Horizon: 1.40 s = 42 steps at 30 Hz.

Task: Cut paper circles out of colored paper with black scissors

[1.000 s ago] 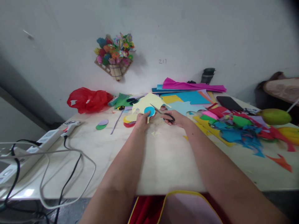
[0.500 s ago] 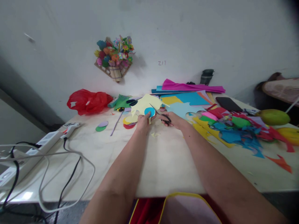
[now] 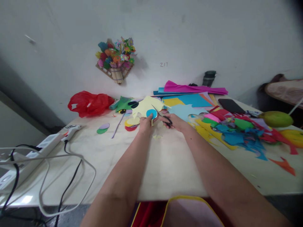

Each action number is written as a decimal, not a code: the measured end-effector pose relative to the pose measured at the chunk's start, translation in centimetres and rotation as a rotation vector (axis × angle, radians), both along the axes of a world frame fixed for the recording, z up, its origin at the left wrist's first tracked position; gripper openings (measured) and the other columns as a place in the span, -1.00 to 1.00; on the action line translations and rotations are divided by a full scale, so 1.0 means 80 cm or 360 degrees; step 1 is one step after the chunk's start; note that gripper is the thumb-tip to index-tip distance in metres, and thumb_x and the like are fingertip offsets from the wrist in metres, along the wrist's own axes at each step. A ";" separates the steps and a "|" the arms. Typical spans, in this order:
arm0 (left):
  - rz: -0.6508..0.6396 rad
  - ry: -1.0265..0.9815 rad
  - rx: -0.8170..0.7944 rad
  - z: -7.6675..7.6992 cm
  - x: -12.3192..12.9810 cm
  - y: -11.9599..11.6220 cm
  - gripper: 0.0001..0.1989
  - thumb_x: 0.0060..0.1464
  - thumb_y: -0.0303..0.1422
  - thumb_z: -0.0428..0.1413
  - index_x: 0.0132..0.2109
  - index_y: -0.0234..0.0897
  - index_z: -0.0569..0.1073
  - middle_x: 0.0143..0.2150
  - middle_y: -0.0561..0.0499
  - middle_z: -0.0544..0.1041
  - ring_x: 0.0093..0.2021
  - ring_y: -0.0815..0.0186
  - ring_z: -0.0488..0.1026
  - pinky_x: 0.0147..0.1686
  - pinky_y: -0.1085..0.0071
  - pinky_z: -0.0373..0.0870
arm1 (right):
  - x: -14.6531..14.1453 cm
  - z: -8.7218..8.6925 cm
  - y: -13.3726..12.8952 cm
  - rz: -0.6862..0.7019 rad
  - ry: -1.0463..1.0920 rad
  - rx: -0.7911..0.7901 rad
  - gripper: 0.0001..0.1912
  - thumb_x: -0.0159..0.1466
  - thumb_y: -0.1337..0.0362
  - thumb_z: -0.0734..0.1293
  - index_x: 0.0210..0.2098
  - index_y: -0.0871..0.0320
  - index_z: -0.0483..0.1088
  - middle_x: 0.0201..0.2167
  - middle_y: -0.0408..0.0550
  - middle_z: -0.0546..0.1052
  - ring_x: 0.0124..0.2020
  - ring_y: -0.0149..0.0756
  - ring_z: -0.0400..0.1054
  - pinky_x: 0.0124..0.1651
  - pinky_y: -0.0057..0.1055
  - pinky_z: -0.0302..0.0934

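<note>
My left hand (image 3: 146, 122) pinches a blue paper disc (image 3: 151, 113) against a pale yellow sheet (image 3: 147, 105), thumb on top. The sheet's lower edge is jagged. My right hand (image 3: 170, 121) has its fingers in the handles of dark scissors (image 3: 165, 119), whose blades reach over the sheet just right of the disc. Cut discs in yellow and red (image 3: 131, 127) lie left of my left hand. Small pale scraps (image 3: 157, 136) rest on the table below the hands.
Coloured scraps (image 3: 246, 135), a phone (image 3: 231, 106) and a green fruit (image 3: 276, 119) are at right. Paper sheets (image 3: 196, 99) lie behind. At left are a red plastic bag (image 3: 90, 103), a power strip (image 3: 30, 157) and loose cables. Paper flowers (image 3: 115, 55) hang on the wall.
The pale yellow sheet has shifted very slightly between my hands. Both hands keep nearly the same place and hold.
</note>
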State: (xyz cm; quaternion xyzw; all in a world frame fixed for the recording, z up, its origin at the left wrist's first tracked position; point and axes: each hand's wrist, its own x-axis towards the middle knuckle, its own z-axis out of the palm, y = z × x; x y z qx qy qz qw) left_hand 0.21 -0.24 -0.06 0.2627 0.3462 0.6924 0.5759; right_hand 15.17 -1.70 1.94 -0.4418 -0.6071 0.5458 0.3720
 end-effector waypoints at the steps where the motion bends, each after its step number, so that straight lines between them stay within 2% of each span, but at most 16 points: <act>1: 0.0011 0.0005 -0.0006 0.000 0.000 0.000 -0.81 -0.10 -0.55 0.28 -0.33 -0.33 0.43 -0.43 -0.03 0.54 -0.21 0.18 0.59 -0.09 0.18 0.55 | -0.001 0.001 0.000 -0.0002 0.0000 0.0002 -0.75 0.11 0.19 0.44 -0.49 0.17 0.31 -0.69 -0.22 0.35 -0.74 -0.55 0.15 -0.76 -0.59 -0.15; 7: 0.0030 0.0018 -0.0022 0.003 0.003 -0.002 -0.86 -0.08 -0.55 0.25 -0.35 -0.35 0.43 -0.40 -0.05 0.53 -0.17 0.18 0.59 -0.03 0.22 0.52 | -0.005 0.008 -0.006 -0.0060 0.0027 -0.0064 -0.74 0.12 0.22 0.43 -0.52 0.16 0.29 -0.70 -0.22 0.32 -0.74 -0.56 0.14 -0.74 -0.61 -0.08; 12: 0.0070 -0.0002 -0.0029 0.005 0.003 -0.003 -0.85 -0.09 -0.57 0.25 -0.35 -0.37 0.43 -0.40 -0.03 0.53 -0.30 0.27 0.57 -0.08 0.25 0.54 | -0.008 0.010 -0.008 -0.0084 0.0068 -0.0076 -0.73 0.09 0.22 0.45 -0.54 0.16 0.29 -0.72 -0.24 0.30 -0.73 -0.56 0.11 -0.69 -0.61 0.01; 22: 0.0060 -0.0041 0.0026 0.000 0.002 0.000 -0.80 -0.11 -0.56 0.28 -0.33 -0.35 0.42 -0.41 0.01 0.54 -0.30 0.29 0.57 -0.10 0.24 0.54 | -0.007 0.004 -0.001 -0.0082 0.0077 -0.0073 -0.78 0.06 0.25 0.41 -0.57 0.16 0.29 -0.73 -0.23 0.29 -0.73 -0.54 0.10 -0.69 -0.60 0.01; 34: 0.0035 -0.0060 0.0050 -0.003 0.000 0.004 -0.75 -0.15 -0.54 0.31 -0.27 -0.35 0.45 -0.43 -0.01 0.55 -0.25 0.20 0.60 -0.10 0.20 0.55 | -0.009 0.009 -0.005 -0.0094 0.0100 -0.0008 -0.76 0.03 0.24 0.42 -0.59 0.14 0.27 -0.76 -0.26 0.23 -0.73 -0.53 0.04 -0.70 -0.57 -0.06; 38: -0.0008 -0.0047 0.0059 0.000 -0.001 0.001 -0.78 -0.14 -0.54 0.30 -0.29 -0.37 0.46 -0.40 -0.07 0.57 -0.16 0.11 0.60 -0.08 0.21 0.55 | -0.006 0.010 -0.006 -0.0073 0.0078 -0.0009 -0.78 0.03 0.26 0.41 -0.58 0.15 0.28 -0.75 -0.25 0.25 -0.73 -0.54 0.03 -0.69 -0.57 -0.07; 42: -0.0014 -0.0056 0.0019 0.004 -0.001 -0.003 -0.73 -0.15 -0.52 0.32 -0.25 -0.36 0.46 -0.38 -0.09 0.58 -0.11 0.07 0.59 -0.09 0.20 0.56 | -0.005 0.012 -0.006 -0.0064 0.0057 -0.0019 -0.81 0.05 0.28 0.38 -0.58 0.15 0.27 -0.74 -0.24 0.25 -0.73 -0.54 0.03 -0.68 -0.57 -0.09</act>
